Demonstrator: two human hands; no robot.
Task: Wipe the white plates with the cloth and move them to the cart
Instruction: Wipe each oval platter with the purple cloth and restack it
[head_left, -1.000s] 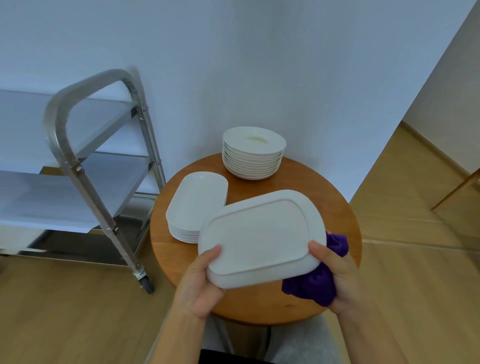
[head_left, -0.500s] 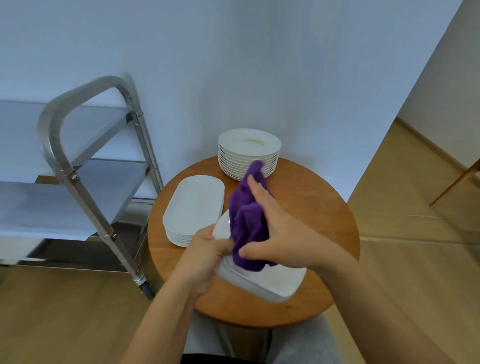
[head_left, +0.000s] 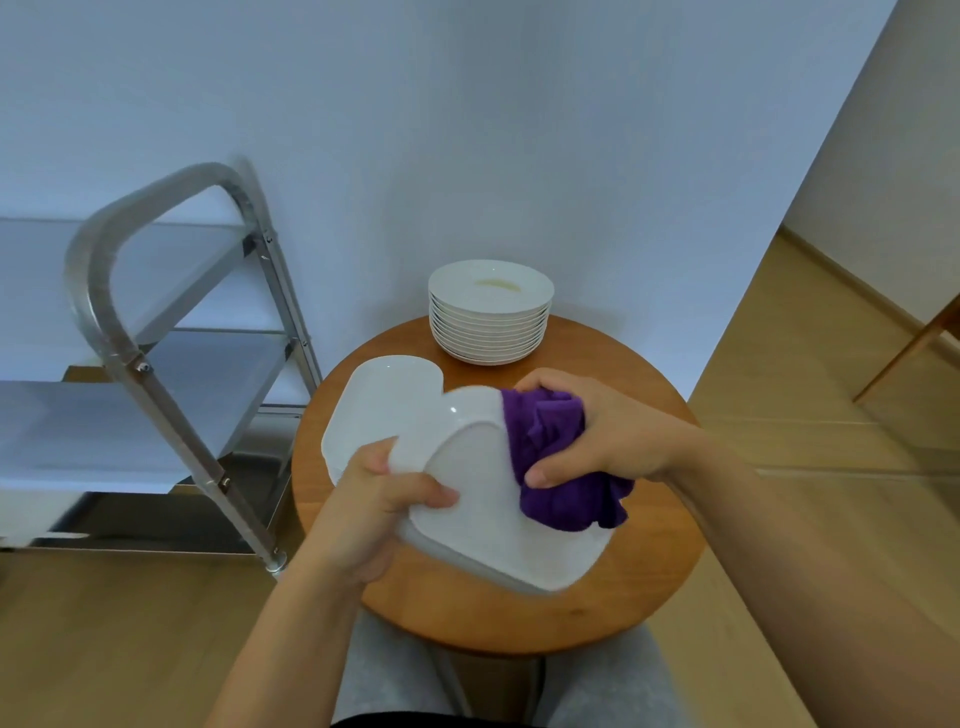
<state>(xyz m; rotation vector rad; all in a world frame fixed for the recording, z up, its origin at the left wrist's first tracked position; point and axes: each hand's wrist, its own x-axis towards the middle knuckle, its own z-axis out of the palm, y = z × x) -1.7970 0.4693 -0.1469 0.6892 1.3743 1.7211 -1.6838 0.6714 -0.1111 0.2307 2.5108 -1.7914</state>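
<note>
My left hand (head_left: 382, 501) grips the left edge of a white rectangular plate (head_left: 488, 519), which hangs tilted, underside up, over the round wooden table (head_left: 660, 561). My right hand (head_left: 597, 431) holds a bunched purple cloth (head_left: 561, 467) against the plate's upper right part. Behind the held plate, a stack of white rectangular plates (head_left: 387, 405) lies on the table's left side. A stack of round white plates (head_left: 491, 312) stands at the table's far edge. The steel cart (head_left: 156, 374) stands to the left.
The cart's shelves (head_left: 78, 431) are bare and its handle (head_left: 109, 249) arches up near the table. A white wall runs close behind the table. Wooden floor (head_left: 805, 395) lies to the right. My knees sit under the table's near edge.
The cloth moved from under the plate's right end onto its upturned underside, then slid from near my left hand toward the right. The plate tilted more.
</note>
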